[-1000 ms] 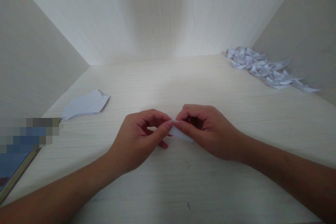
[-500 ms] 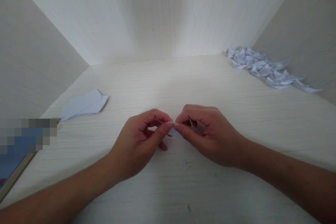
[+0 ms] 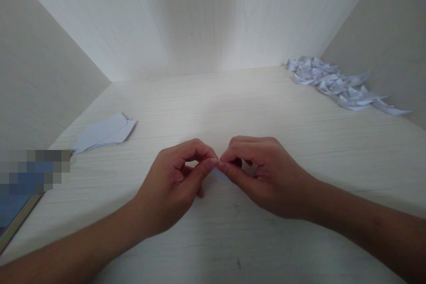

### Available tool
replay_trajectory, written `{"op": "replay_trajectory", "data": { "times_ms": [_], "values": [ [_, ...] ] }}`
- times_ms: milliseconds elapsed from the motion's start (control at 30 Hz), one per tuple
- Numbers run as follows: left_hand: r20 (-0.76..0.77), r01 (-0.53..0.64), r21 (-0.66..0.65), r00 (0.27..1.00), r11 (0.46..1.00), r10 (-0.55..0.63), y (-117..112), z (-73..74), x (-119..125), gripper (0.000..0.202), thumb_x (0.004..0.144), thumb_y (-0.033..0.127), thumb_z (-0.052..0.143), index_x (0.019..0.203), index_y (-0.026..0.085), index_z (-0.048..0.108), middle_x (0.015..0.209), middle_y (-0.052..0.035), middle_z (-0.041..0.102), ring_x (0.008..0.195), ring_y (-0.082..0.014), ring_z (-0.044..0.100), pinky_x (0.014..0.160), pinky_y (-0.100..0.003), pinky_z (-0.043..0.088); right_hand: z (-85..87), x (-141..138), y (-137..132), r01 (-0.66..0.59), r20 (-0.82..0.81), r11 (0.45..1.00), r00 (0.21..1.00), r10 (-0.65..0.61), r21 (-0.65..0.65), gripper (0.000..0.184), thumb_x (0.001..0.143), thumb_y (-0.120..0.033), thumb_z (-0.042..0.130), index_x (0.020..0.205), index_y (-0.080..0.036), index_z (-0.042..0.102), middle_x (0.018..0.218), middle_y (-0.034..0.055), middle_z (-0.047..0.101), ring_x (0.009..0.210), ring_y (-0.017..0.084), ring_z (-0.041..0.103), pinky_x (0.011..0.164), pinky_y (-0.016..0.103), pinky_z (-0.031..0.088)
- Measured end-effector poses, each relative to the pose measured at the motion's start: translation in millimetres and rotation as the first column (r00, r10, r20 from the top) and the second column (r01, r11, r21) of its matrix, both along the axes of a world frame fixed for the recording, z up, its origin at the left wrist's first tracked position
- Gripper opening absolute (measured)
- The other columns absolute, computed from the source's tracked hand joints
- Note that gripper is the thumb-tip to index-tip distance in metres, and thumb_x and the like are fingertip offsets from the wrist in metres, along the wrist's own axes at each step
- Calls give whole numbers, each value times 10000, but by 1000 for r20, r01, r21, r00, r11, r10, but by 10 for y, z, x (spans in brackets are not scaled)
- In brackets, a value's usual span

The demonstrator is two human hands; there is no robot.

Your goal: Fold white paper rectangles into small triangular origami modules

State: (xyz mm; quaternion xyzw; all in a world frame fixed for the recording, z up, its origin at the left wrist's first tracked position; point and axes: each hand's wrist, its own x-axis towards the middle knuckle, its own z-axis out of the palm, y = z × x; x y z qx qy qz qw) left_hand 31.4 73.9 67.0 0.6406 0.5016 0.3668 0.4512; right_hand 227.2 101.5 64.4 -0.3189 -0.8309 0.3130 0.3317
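Observation:
Over the middle of the pale tabletop, my left hand (image 3: pixel 176 182) and my right hand (image 3: pixel 266 175) meet fingertip to fingertip. Both pinch, thumb against forefinger, on a small piece of white paper (image 3: pixel 219 174). Only a pale sliver of it shows below the thumbs; the fingers hide the rest, so its folded shape cannot be made out. The other fingers of each hand curl underneath.
On the left lies a loose stack of white paper pieces (image 3: pixel 103 133). Several folded white paper pieces (image 3: pixel 333 82) are heaped along the right wall. Panels (image 3: pixel 199 17) enclose the tabletop (image 3: pixel 186 106) at the back and sides. A blurred, pixelated patch fills the left edge.
Both hands have dipped slightly and still pinch the paper. Less of the paper shows between them now. The stack and the heap lie as before.

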Motion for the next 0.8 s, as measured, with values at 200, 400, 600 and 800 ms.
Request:
{"op": "replay_trajectory", "data": {
  "times_ms": [200,400,600,800],
  "values": [
    [-27,-20,-177,1000,984,16,21,-37,-20,235,925,403,664,826,191,682,646,27,633,386,-70,493,347,-166,405,-31,11,40,89,-46,996,995,-88,0,183,921,-167,654,758,-160,738,671,-14,659,603,96,540,597,241,410],
    [-18,-46,-210,999,977,43,-13,-19,-36,225,908,395,688,801,199,657,578,48,597,344,-62,453,316,-151,335,-26,-3,16,115,-56,993,992,-115,-5,180,918,-167,656,764,-149,747,661,-14,667,593,92,539,570,233,398],
    [32,-27,-231,999,972,36,-5,10,-19,256,902,328,704,706,181,628,474,60,546,358,-48,436,342,-123,302,-33,-4,6,138,-95,990,986,-140,-32,190,916,-160,659,741,-140,730,648,-18,658,597,87,542,566,223,397],
    [99,7,-305,995,952,24,8,-2,-33,288,943,382,668,737,184,628,443,80,512,328,-32,356,339,-127,274,-33,-29,-6,153,-171,986,972,-163,-71,206,920,-185,667,730,-128,723,654,-14,664,605,84,549,575,219,410]
  ]
}}
